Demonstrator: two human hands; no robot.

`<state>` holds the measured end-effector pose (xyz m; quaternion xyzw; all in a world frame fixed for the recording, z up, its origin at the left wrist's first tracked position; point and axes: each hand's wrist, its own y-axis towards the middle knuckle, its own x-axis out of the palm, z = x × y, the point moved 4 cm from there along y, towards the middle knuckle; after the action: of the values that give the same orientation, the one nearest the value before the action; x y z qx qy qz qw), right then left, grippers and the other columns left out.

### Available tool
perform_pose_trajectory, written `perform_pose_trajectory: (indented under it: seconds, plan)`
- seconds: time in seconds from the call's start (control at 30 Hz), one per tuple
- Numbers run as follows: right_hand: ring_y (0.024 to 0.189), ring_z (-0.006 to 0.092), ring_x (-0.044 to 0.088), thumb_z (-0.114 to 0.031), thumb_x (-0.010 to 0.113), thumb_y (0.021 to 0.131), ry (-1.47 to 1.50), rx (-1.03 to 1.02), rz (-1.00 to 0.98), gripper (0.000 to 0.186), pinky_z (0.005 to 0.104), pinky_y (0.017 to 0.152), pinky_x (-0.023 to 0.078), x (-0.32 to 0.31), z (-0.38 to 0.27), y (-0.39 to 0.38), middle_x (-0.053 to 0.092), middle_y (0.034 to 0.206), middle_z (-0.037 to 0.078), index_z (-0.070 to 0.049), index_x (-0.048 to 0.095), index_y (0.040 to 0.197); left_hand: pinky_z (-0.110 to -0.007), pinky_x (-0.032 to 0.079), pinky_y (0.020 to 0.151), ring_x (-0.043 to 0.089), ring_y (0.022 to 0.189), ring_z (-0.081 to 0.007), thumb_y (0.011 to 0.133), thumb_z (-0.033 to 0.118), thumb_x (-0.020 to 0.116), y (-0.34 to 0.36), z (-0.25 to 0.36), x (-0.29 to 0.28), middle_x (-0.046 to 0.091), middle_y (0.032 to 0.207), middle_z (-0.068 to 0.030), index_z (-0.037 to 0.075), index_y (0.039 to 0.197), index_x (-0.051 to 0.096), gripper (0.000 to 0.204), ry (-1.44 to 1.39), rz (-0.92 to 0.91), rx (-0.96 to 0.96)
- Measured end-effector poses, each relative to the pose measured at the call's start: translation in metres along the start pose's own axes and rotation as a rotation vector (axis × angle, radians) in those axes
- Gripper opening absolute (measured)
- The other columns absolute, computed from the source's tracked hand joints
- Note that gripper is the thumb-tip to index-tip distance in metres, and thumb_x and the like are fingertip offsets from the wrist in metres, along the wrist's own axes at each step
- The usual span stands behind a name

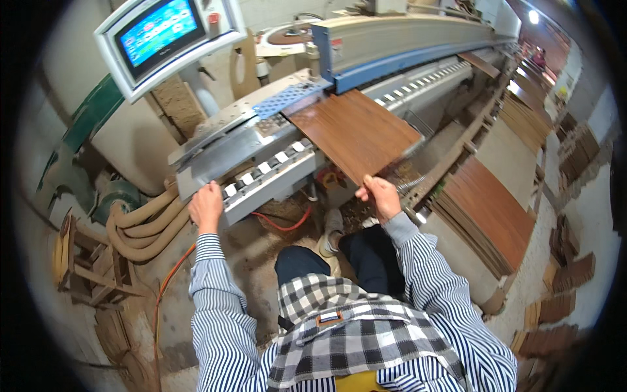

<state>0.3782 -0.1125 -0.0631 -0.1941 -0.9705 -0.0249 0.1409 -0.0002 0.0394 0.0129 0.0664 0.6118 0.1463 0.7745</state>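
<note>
A brown wood-grain panel [356, 130] lies flat across the near side of a long edge-banding machine [418, 39], its far edge at the blue-edged beam. At the panel's near corner is my right hand [381, 196], fingers curled and pinching there. My left hand [206, 204] is closed at the left end of the machine's roller rail [261, 189]; its fingertips are partly hidden, so what they grip cannot be made out. The rail has white and black rollers and runs from that hand toward the panel. A perforated blue plate [287, 98] lies left of the panel.
A lit control screen [160, 36] stands at upper left. Stacked brown panels [486, 209] sit on a conveyor at right. Thick hoses [147, 232] and a wooden stool [91, 261] are at left; an orange hose [171, 281] crosses the floor. Wood pieces [548, 333] lie at far right.
</note>
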Motion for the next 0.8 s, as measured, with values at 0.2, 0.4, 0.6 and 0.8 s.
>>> perform_pose_trajectory:
  seconds: [0.2,0.4,0.6,0.8]
  plan:
    - [0.061,0.0085,0.055,-0.025,0.052,0.089,-0.057,-0.052,0.219,0.031,0.0200,0.056,0.045,-0.089,-0.014,-0.043,0.063,0.077,0.006,-0.001,0.056,0.109,-0.048,0.044,0.074,0.058,0.086,-0.0388,0.088,0.041,0.031,0.001,-0.009,0.005,0.062,0.091,-0.0207,0.006,0.093,0.064,0.049,0.010,-0.015,0.047]
    - [0.063,0.0108,0.059,-0.013,0.051,0.087,-0.462,-0.291,0.991,0.054,0.0227,0.051,0.048,-0.258,-0.032,-0.201,0.063,0.078,0.009,-0.010,0.029,0.135,-0.050,0.043,0.072,0.057,0.082,-0.0406,0.088,0.040,0.033,0.003,-0.005,0.010,0.061,0.089,-0.0216,0.005,0.094,0.064,0.047,0.017,0.010,0.081]
    - [0.049,0.0102,0.053,-0.027,0.054,0.087,-0.349,-0.198,1.425,0.050,0.0224,0.044,0.043,-0.349,-0.052,-0.281,0.063,0.075,0.008,-0.002,0.040,0.129,-0.050,0.043,0.070,0.057,0.081,-0.0402,0.088,0.039,0.033,0.002,-0.005,0.010,0.061,0.087,-0.0217,0.004,0.091,0.064,0.046,-0.005,0.031,0.098]
    - [0.053,0.0105,0.056,-0.020,0.060,0.083,-0.269,-0.317,1.518,0.041,0.0214,0.041,0.042,-0.375,-0.025,-0.284,0.062,0.087,0.008,0.001,0.050,0.117,-0.049,0.043,0.073,0.057,0.084,-0.0400,0.088,0.039,0.034,0.002,-0.001,0.008,0.061,0.091,-0.0216,0.003,0.091,0.064,0.046,-0.009,0.009,0.083]
